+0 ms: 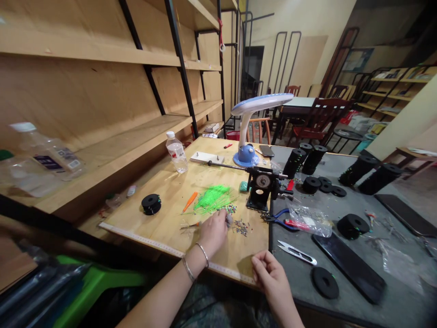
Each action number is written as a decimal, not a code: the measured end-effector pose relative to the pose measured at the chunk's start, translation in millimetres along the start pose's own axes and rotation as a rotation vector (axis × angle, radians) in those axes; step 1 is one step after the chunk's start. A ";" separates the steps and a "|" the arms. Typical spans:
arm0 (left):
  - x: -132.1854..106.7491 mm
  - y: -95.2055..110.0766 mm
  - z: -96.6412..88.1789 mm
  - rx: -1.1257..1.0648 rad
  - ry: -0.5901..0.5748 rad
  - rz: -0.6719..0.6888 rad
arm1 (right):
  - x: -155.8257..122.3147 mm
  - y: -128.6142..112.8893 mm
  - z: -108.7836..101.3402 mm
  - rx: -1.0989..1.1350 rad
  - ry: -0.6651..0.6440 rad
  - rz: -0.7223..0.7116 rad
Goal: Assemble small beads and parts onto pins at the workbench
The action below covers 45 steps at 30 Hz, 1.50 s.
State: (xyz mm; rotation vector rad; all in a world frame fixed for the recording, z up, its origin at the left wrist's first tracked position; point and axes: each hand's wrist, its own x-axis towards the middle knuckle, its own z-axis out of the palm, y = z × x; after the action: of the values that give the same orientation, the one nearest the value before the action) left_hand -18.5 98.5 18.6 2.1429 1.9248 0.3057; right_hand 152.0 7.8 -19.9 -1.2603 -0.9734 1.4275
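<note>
My left hand (214, 229), with two bangles at the wrist, reaches over the wooden tabletop. Its fingers are bent together at a small pile of multicoloured beads (231, 209); a small greyish thing shows at the fingertips, too unclear to name. Close by on the right lie small metal pieces (241, 227). My right hand (269, 271) is held at the table's front edge, thumb and fingers pinched together; anything between them is too small to make out. Beyond the left hand lies a heap of bright green strands (213, 198), with an orange-handled tool (190, 202) to its left.
A black winding device (262, 187) with a long rod stands ahead, before a blue-and-white lamp (246, 156). A water bottle (176, 152) and black foam spools (151, 203) are on the left. Blue-handled pliers (282, 219), white thread snips (297, 253) and a phone (350, 269) lie right.
</note>
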 end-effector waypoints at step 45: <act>-64.3 5.9 13.4 -1.527 -0.492 -0.318 | -3.9 -7.9 10.1 0.065 0.019 0.017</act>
State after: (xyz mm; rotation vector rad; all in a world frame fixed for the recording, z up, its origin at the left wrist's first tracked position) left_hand -15.7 33.4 8.2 0.7629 1.0011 0.7504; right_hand 143.2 6.1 -10.0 -1.2347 -0.8984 1.4462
